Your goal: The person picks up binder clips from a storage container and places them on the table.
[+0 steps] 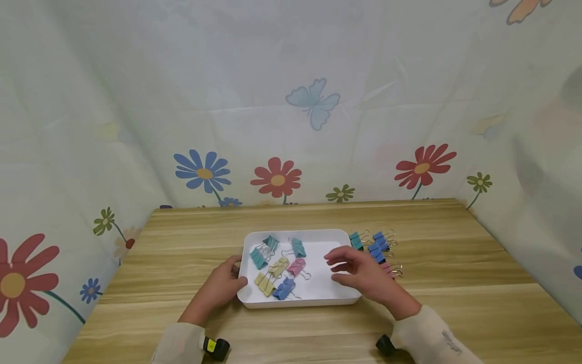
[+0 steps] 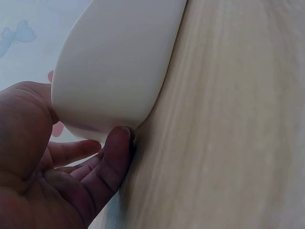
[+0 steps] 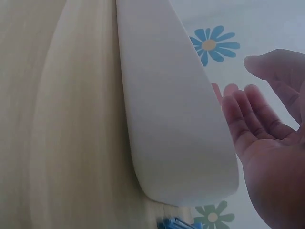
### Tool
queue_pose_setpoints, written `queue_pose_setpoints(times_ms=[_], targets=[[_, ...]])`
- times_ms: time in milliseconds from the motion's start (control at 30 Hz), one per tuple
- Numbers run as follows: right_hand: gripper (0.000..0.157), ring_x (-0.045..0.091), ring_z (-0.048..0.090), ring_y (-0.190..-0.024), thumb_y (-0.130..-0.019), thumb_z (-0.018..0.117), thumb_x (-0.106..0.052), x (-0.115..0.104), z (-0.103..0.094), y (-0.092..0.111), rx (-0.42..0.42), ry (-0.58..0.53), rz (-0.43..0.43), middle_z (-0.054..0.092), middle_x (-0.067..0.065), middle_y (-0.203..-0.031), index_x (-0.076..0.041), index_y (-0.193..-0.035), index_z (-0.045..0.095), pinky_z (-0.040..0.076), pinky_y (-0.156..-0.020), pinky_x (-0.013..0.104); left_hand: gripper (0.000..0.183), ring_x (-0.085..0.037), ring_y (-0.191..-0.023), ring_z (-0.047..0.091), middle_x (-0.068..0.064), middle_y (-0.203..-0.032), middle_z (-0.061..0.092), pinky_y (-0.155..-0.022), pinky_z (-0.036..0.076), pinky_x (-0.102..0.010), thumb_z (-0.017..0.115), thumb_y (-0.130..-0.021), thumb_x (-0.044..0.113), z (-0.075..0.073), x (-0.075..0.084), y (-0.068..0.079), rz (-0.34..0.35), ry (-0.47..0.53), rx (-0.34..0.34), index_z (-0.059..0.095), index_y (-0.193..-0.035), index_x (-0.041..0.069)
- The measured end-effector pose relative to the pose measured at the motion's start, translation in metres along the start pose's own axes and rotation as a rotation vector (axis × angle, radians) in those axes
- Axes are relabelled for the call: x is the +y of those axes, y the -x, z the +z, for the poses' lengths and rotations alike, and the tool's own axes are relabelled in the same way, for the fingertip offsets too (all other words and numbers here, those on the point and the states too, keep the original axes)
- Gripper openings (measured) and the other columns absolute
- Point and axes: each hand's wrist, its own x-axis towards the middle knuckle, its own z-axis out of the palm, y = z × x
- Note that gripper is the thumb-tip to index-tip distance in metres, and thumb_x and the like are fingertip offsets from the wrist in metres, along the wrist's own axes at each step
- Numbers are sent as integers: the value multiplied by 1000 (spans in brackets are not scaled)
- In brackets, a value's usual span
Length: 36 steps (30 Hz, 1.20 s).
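A shallow white tray rests on the table with several binder clips lying in its left half. Three are teal, such as the teal binder clip; two are yellow, such as the yellow binder clip. A pink binder clip and a blue binder clip lie near them. My left hand grips the tray's left end, thumb over the rim and fingers against the outer wall. Over the tray's right part hovers my right hand, its fingers loosely bent and apart from the thumb, holding nothing.
Just right of the tray, more clips lie on the wooden table: a teal clip, two blue clips and a pink clip, partly behind the right hand. A flower-printed curtain hangs along the table's back and sides.
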Motion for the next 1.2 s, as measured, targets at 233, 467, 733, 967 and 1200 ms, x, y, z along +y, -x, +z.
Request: queue_pose_setpoints(times_ms=[233, 467, 733, 967, 1200], targets=[[34, 40, 59, -109, -86, 70, -7, -2, 12, -6, -47, -13, -1, 56, 25, -122, -10, -119, 62, 50, -94, 41, 59, -18, -85, 59, -10, -102, 65, -73, 51, -33, 63, -84, 15, 0, -1, 0, 3, 2, 3, 46, -140, 5], [33, 44, 60, -108, -86, 68, -5, -4, 23, -13, -65, -13, 26, 59, 25, -120, -6, -119, 63, 52, -91, 33, 60, -18, -83, 59, -10, -101, 65, -71, 51, -32, 63, -84, 15, 1, -2, -1, 3, 2, 2, 45, -140, 4], [33, 44, 61, -108, -87, 68, -6, -8, 35, -19, -113, -3, 36, 60, 24, -117, -2, -119, 62, 52, -90, 29, 60, -18, -83, 59, -11, -103, 65, -72, 51, -33, 63, -84, 15, 1, -3, -2, 1, 4, -1, 44, -141, 5], [33, 32, 63, -108, -86, 70, -10, -10, 46, -24, -124, 70, 73, 64, 15, -119, -7, -118, 65, 51, -85, 20, 61, -18, -83, 59, -11, -103, 65, -73, 51, -34, 63, -85, 15, 1, -4, -3, 3, 0, -6, 44, -141, 5], [34, 25, 65, -102, -84, 73, -10, -9, 59, -30, -121, 111, 55, 65, 9, -122, -8, -117, 67, 52, -82, 22, 61, -18, -82, 59, -10, -103, 65, -73, 51, -34, 63, -84, 15, 1, -4, -4, 3, 0, -8, 44, -141, 4]])
